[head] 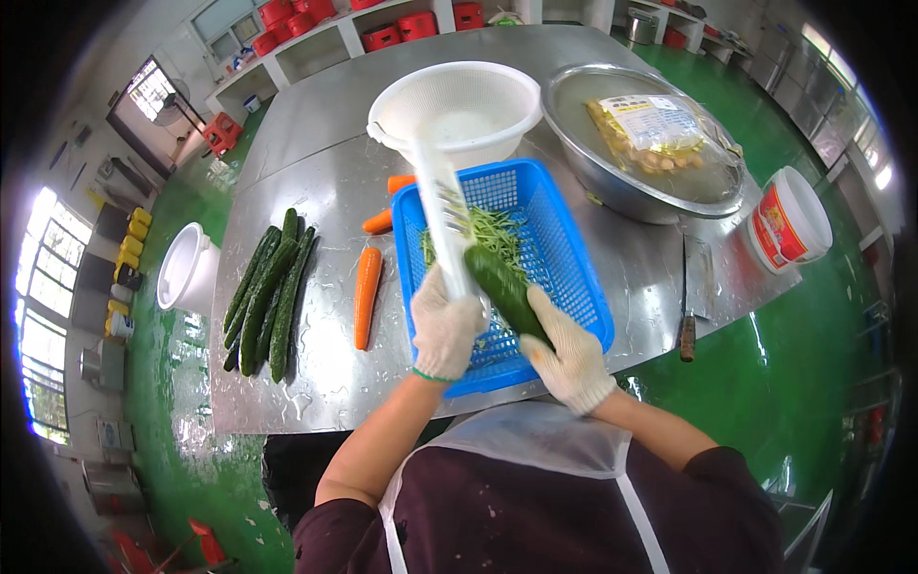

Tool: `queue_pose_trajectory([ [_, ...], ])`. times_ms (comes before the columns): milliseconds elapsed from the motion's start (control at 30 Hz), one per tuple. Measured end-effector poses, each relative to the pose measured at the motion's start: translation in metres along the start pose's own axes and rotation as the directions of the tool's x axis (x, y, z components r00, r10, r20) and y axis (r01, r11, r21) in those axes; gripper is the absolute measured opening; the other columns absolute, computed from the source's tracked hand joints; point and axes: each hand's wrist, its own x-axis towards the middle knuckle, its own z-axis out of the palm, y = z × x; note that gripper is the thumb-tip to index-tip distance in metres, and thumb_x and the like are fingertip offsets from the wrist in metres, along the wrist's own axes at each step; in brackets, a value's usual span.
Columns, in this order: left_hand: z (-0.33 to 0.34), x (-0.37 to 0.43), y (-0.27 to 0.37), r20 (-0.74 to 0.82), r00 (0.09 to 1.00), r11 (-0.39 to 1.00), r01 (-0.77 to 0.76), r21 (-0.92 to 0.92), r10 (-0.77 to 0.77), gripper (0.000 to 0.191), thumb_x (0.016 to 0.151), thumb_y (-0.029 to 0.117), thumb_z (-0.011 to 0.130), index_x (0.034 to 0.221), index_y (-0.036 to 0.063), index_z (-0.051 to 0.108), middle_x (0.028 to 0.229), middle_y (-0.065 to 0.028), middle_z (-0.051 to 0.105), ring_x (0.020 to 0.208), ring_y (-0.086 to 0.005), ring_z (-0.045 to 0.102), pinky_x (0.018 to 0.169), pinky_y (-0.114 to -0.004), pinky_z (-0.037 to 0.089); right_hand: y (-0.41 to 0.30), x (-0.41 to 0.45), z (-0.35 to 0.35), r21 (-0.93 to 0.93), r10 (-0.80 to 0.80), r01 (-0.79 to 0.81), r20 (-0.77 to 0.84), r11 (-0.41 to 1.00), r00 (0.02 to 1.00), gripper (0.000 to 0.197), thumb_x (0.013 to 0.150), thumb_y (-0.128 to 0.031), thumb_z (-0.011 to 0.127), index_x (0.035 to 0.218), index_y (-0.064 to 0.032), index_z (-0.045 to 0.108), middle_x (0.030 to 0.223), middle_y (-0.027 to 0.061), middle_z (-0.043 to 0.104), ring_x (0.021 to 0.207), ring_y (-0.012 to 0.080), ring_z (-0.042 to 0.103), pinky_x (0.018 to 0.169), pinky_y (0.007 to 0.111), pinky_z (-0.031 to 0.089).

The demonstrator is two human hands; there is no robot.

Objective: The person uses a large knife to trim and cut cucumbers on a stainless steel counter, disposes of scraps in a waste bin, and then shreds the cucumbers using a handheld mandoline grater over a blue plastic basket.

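Observation:
My left hand (446,324), in a white knit glove, is closed around the lower end of a white handheld grater (443,215), which slants over a blue plastic basket (599,316). In my right hand (570,349), gloved the same way, is a thick green cucumber (502,287), its far end against the grater's side. Green shreds (502,233) lie in the basket beneath. A whole carrot (367,298) rests left of the basket, and two more orange pieces lie partly hidden at its upper left edge. Several long cucumbers (269,301) are piled farther left.
Beyond the basket stands a white colander (459,79). A steel basin (617,194) at the upper right holds water and a clear food bag (652,133). A cleaver (687,330) lies by the right table edge, near a white bucket (796,222). Another white bucket (188,269) stands beyond the left edge.

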Motion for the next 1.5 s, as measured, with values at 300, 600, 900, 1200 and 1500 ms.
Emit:
queue_pose_trajectory([
  [300, 0.004, -0.001, 0.002, 0.087, 0.986, 0.957, -0.158, 0.242, 0.141, 0.042, 0.075, -0.001, 0.051, 0.116, 0.0011, 0.059, 0.085, -0.0062, 0.063, 0.077, -0.0115, 0.057, 0.071, -0.028, 0.048, 0.01, 0.045, 0.01, 0.071, 0.051, -0.044, -0.103, 0.996, 0.993, 0.057, 0.09, -0.027, 0.055, 0.141, -0.0088, 0.04, 0.127, 0.0228, 0.054, 0.113, 0.0372, 0.056, 0.094, 0.037, 0.045],
  [600, 0.014, -0.028, -0.019, 0.082, 0.983, 0.897, -0.184, 0.403, 0.165, 0.039, 0.074, -0.002, 0.052, 0.113, 0.0014, 0.06, 0.082, -0.0119, 0.063, 0.079, -0.0177, 0.061, 0.075, -0.03, 0.048, 0.006, 0.127, 0.009, 0.191, 0.231, -0.191, -0.216, 0.963, 0.949, 0.034, 0.093, -0.029, 0.045, 0.118, -0.0076, 0.052, 0.091, 0.0284, 0.057, 0.086, 0.0478, 0.055, 0.074, 0.05, 0.044],
  [900, 0.019, -0.027, -0.028, 0.166, 0.981, 0.875, -0.166, 0.454, 0.1, 0.048, 0.07, -0.004, 0.055, 0.117, 0.0006, 0.059, 0.085, -0.0046, 0.061, 0.077, -0.0113, 0.058, 0.066, -0.026, 0.049, 0.012, 0.114, 0.006, 0.279, 0.362, -0.297, -0.221, 0.913, 0.906, 0.05, 0.094, -0.026, 0.051, 0.132, 0.005, 0.047, 0.128, 0.0214, 0.057, 0.109, 0.0263, 0.06, 0.095, 0.029, 0.043],
  [1200, 0.011, 0.011, 0.009, 0.131, 0.982, 0.929, -0.169, 0.329, 0.132, 0.044, 0.07, -0.004, 0.047, 0.112, 0.0011, 0.059, 0.084, -0.0137, 0.064, 0.077, -0.0172, 0.06, 0.072, -0.032, 0.049, 0.003, 0.042, 0.033, 0.263, 0.193, -0.139, -0.189, 0.955, 0.963, 0.053, 0.094, -0.03, 0.049, 0.139, -0.0022, 0.041, 0.137, 0.0225, 0.047, 0.127, 0.0316, 0.048, 0.104, 0.033, 0.037],
  [1500, 0.004, 0.016, -0.011, 0.149, 0.972, 0.946, -0.216, 0.241, 0.184, 0.046, 0.07, -0.004, 0.051, 0.115, 0.0013, 0.059, 0.084, -0.0074, 0.063, 0.078, -0.0153, 0.06, 0.071, -0.03, 0.05, -0.003, 0.045, 0.016, 0.323, 0.218, -0.193, -0.044, 0.927, 0.975, 0.054, 0.095, -0.024, 0.051, 0.138, 0.0054, 0.039, 0.14, 0.0196, 0.047, 0.131, 0.0277, 0.043, 0.109, 0.033, 0.031],
])
